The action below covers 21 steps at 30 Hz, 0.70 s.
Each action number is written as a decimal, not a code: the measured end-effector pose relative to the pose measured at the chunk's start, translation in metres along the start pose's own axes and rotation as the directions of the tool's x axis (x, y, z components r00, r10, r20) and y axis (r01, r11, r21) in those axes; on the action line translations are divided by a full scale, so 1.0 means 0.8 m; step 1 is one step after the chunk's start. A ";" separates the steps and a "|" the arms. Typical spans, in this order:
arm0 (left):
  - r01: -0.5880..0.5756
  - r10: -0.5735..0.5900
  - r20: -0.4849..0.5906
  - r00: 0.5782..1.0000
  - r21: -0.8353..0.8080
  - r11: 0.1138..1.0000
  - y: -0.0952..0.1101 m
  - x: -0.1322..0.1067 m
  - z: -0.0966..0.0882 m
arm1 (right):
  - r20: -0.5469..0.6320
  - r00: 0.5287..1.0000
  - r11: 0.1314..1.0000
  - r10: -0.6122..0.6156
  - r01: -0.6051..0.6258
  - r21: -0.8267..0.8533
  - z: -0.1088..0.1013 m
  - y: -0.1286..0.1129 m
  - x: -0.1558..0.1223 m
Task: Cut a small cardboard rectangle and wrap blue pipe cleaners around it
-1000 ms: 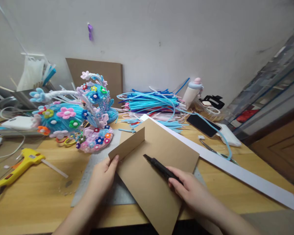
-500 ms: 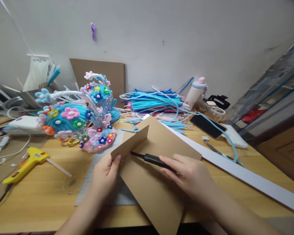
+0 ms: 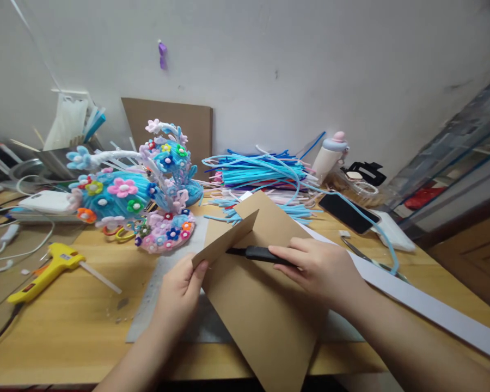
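Observation:
A brown cardboard sheet (image 3: 261, 310) lies on a grey mat (image 3: 175, 321) at the table's front, with its left strip (image 3: 224, 239) folded upward. My left hand (image 3: 182, 296) pinches the near end of that raised strip. My right hand (image 3: 318, 267) is closed on a black craft knife (image 3: 257, 253), whose tip points left into the crease under the strip.
A blue pipe-cleaner ornament with flowers (image 3: 134, 190) stands at the left rear. A yellow glue gun (image 3: 44, 272) lies at the left. Blue pipe cleaners (image 3: 261, 174), a bottle (image 3: 329, 155), a phone (image 3: 349, 212) and a long white strip (image 3: 433, 310) fill the right.
My right hand swung the knife from lying diagonally on the sheet to pointing left into the fold. The left hand kept hold of the raised strip.

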<state>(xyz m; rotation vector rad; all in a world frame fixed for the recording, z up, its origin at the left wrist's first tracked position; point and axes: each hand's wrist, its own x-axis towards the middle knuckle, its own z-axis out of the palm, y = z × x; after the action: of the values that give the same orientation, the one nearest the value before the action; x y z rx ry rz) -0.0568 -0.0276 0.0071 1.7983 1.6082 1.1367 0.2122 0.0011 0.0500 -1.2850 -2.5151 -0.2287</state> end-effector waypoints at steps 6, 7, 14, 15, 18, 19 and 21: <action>0.252 -0.283 0.038 0.958 -0.580 0.775 0.003 -0.005 0.017 | 0.138 0.980 0.977 0.147 -0.166 0.136 0.003 -0.035 -0.018; 0.333 -0.373 0.091 0.923 -0.677 0.657 0.004 -0.004 0.021 | 0.179 0.968 0.959 0.174 -0.208 0.191 0.004 -0.041 -0.022; 0.705 -0.503 0.583 0.638 -0.705 0.077 0.033 -0.014 0.036 | 0.422 0.872 0.543 0.246 -0.485 0.685 0.015 -0.055 -0.029; 0.724 -0.469 0.623 0.626 -0.688 0.051 0.037 -0.017 0.037 | 0.518 0.829 0.392 0.212 -0.557 0.732 0.017 -0.054 -0.028; 0.671 -0.428 0.562 0.708 -0.724 0.158 0.044 -0.024 0.041 | 0.736 0.677 -0.056 0.009 -0.735 0.676 0.028 -0.050 -0.026; 0.644 -0.433 0.520 0.736 -0.735 0.211 0.045 -0.025 0.041 | 0.756 0.654 -0.146 -0.036 -0.751 0.644 0.032 -0.048 -0.026; 0.630 -0.451 0.475 0.755 -0.716 0.301 0.048 -0.025 0.039 | 0.761 0.647 -0.232 -0.040 -0.747 0.623 0.036 -0.047 -0.027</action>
<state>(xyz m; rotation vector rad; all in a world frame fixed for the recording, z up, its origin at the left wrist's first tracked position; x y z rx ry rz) -0.0089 -0.0488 0.0150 0.5596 1.0422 1.0617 0.1880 -0.0294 0.0156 -1.2347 -1.2466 2.1255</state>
